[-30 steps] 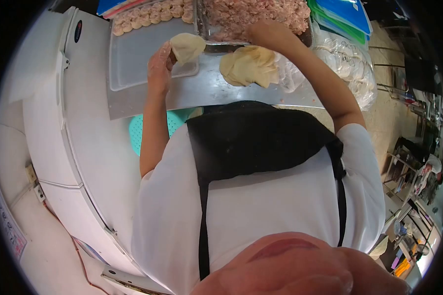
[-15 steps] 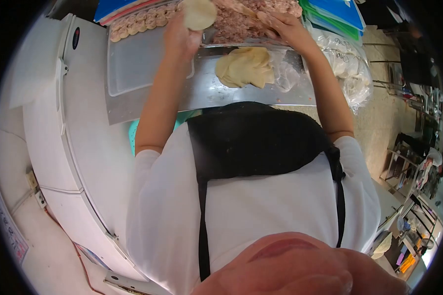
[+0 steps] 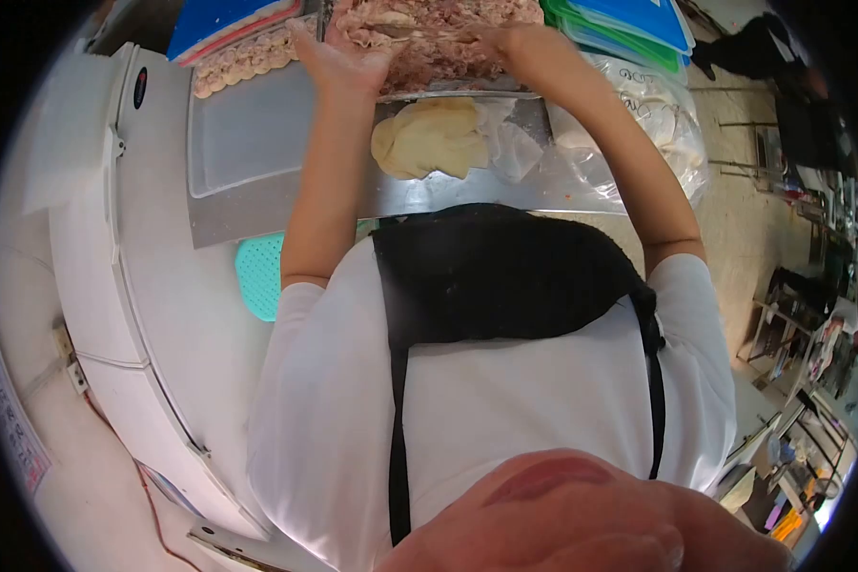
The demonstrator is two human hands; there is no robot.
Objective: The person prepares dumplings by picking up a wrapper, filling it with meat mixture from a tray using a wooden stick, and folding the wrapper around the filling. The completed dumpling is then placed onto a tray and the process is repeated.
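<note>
**Camera placement: single head-mounted view**

We have one fisheye camera, worn on the head, facing steeply down the torso. Our apron (image 3: pixel 505 276) fills the centre of the frame; the steel counter (image 3: pixel 286 205) sits farther off along the top edge, with floor at right.

Steel counter (image 3: pixel 286 205): clear tray (image 3: pixel 243 133), wrapper stack (image 3: pixel 429 138), meat pan (image 3: pixel 429 38).

meat tray (image 3: pixel 448 92) | pink minced filling, heaped | top centre, behind wrapper stack (image 3: pixel 429 138)
</note>
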